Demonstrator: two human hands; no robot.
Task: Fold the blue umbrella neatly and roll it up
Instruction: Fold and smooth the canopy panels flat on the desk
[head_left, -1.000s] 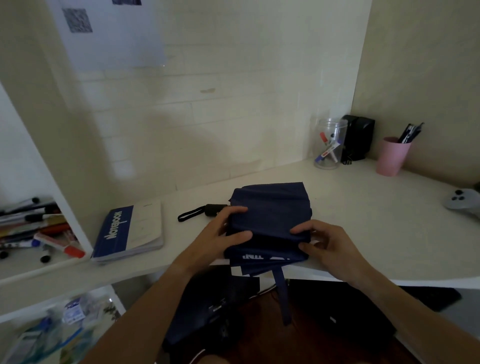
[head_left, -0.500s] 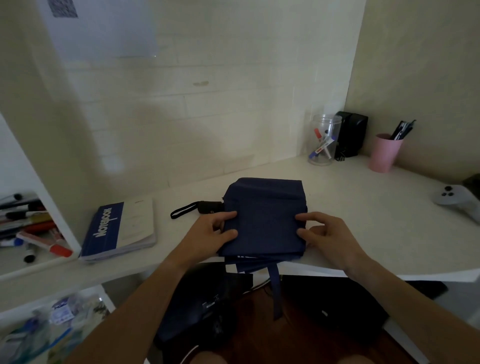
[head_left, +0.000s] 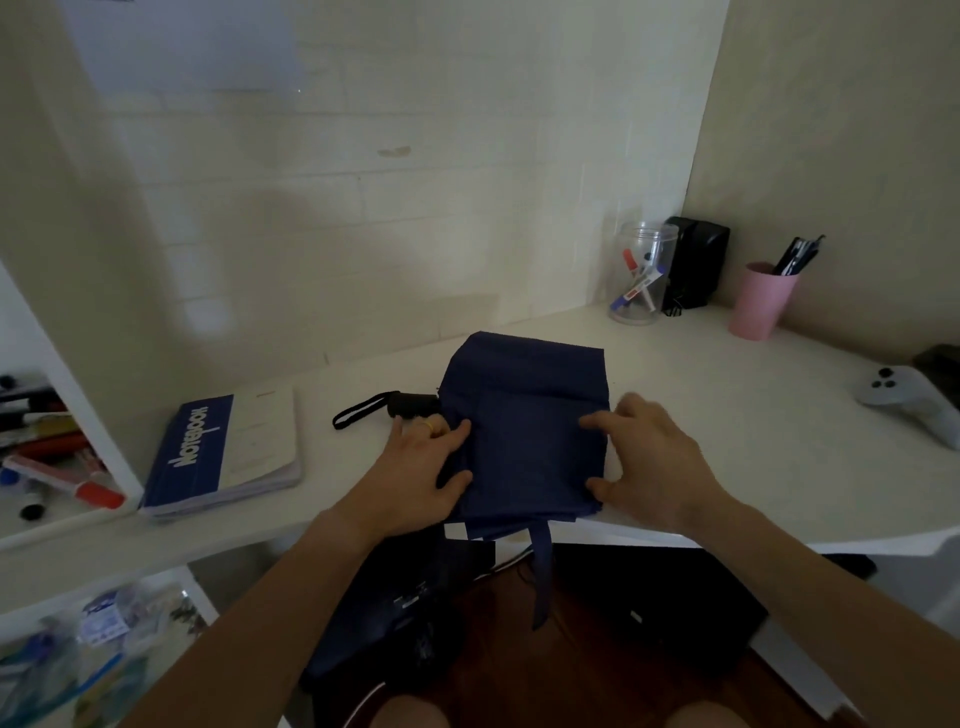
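Note:
The blue umbrella (head_left: 530, 415) lies on the white desk (head_left: 779, 441), its canopy folded into a flat rectangle. Its black handle (head_left: 413, 404) with a wrist loop (head_left: 358, 413) sticks out to the left. A blue closing strap (head_left: 543, 571) hangs over the desk's front edge. My left hand (head_left: 415, 467) grips the canopy's left edge next to the handle, thumb and forefinger curled over the fabric. At the right edge, my right hand (head_left: 654, 462) rests with spread fingers and thumb touching the cloth.
A blue notebook (head_left: 223, 457) lies to the left. At the back right stand a clear jar of markers (head_left: 641, 280), a black speaker (head_left: 696, 267) and a pink pen cup (head_left: 761, 301). A white controller (head_left: 904, 397) sits far right. Markers (head_left: 57, 467) fill a left shelf.
Both hands slid outward from the canopy's near edge to its left and right sides. The folded canopy now lies flatter, a little further onto the desk.

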